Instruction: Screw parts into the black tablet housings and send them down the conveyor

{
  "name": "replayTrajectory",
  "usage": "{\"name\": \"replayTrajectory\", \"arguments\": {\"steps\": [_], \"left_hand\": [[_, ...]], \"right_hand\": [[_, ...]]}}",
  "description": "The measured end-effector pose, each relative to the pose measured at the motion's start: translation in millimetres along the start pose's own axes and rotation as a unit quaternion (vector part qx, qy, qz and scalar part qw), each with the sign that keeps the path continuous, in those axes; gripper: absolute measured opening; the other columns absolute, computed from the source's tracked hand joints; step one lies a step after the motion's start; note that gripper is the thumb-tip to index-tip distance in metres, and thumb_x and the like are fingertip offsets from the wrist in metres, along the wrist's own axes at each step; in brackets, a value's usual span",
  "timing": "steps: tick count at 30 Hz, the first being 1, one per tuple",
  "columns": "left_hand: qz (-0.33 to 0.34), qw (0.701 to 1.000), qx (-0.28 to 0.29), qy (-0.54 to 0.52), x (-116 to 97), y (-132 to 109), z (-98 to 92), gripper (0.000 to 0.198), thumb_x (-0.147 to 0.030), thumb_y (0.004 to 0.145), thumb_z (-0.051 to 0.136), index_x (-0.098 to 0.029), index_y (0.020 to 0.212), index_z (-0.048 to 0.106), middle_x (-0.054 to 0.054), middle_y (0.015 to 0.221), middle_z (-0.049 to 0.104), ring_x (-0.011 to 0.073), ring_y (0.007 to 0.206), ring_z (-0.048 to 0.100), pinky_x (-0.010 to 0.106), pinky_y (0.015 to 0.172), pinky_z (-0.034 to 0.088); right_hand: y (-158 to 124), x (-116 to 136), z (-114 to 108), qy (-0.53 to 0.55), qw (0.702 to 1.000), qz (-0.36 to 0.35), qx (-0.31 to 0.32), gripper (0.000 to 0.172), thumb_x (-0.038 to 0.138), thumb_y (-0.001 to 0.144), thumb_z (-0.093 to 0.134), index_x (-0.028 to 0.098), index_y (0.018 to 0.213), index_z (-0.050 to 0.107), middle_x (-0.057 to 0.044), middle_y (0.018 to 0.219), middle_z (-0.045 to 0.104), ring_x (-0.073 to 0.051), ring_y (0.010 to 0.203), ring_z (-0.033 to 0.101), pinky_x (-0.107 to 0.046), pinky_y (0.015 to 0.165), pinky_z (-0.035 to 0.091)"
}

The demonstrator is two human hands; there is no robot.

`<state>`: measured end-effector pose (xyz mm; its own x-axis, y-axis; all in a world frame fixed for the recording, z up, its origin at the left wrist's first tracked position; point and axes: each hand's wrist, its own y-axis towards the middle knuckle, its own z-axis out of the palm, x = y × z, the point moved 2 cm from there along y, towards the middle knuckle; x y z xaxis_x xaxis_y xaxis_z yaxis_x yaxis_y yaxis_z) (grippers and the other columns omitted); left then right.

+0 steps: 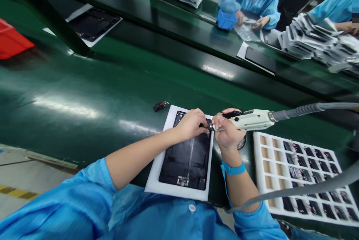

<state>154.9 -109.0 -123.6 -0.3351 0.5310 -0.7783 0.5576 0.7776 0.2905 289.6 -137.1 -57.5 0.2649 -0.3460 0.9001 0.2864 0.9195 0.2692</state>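
In front of me a black tablet housing (pixel 185 157), its inner side up and a small circuit board at its near end, lies on a white foam sheet (pixel 157 174). My right hand (pixel 228 135) is wrapped round a pale electric screwdriver (pixel 252 120), held almost level with its tip pointing left over the housing's upper right edge. At that tip, the fingers of my left hand (pixel 192 124) are curled in a pinch; what they grip is hidden. A small round dish (pixel 241 142) shows partly behind my right wrist.
Right of me stands a white foam tray (pixel 259 172) of small black parts in compartments. A small black part with red wires (pixel 160 106) lies beyond the sheet. A red bin (pixel 12 39) sits far left. Across the bench, co-workers handle items near a blue bin (pixel 226 20).
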Motion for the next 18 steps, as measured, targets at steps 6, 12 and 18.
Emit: {"name": "replayTrajectory", "arguments": {"steps": [6, 12, 18], "left_hand": [[0.0, 1.0, 0.012, 0.013, 0.3, -0.3, 0.3, 0.021, -0.031, 0.086, 0.101, -0.021, 0.088, 0.083, 0.004, 0.088, 0.077, 0.0262, 0.096, 0.071, 0.04, 0.095, 0.051], [0.009, 0.994, 0.004, 0.111, -5.8, -4.5, -8.4, 0.065, -0.032, 0.083, 0.104, -0.015, 0.138, 0.074, 0.014, 0.127, 0.072, 0.0329, 0.118, 0.067, 0.046, 0.104, 0.057], [0.004, 0.982, 0.037, 0.183, -8.8, -5.3, -12.5, 0.047, -0.042, 0.091, 0.097, -0.011, 0.12, 0.079, 0.016, 0.122, 0.072, 0.0356, 0.122, 0.064, 0.048, 0.108, 0.055]], "right_hand": [[1.8, -0.7, -4.3, -0.012, 1.0, 0.007, 0.002, 0.017, 0.015, 0.075, 0.074, 0.023, 0.089, 0.067, 0.01, 0.053, 0.057, -0.011, 0.043, 0.053, -0.027, 0.051, 0.049], [15.4, -2.3, -12.4, -0.042, 0.998, -0.004, -0.049, 0.019, 0.018, 0.071, 0.074, 0.024, 0.087, 0.065, 0.012, 0.051, 0.053, -0.01, 0.041, 0.05, -0.028, 0.051, 0.048], [22.4, -9.3, -7.1, -0.047, 0.996, 0.023, -0.071, 0.023, 0.021, 0.065, 0.075, 0.024, 0.084, 0.062, 0.012, 0.048, 0.053, -0.009, 0.039, 0.047, -0.026, 0.05, 0.046]]}}
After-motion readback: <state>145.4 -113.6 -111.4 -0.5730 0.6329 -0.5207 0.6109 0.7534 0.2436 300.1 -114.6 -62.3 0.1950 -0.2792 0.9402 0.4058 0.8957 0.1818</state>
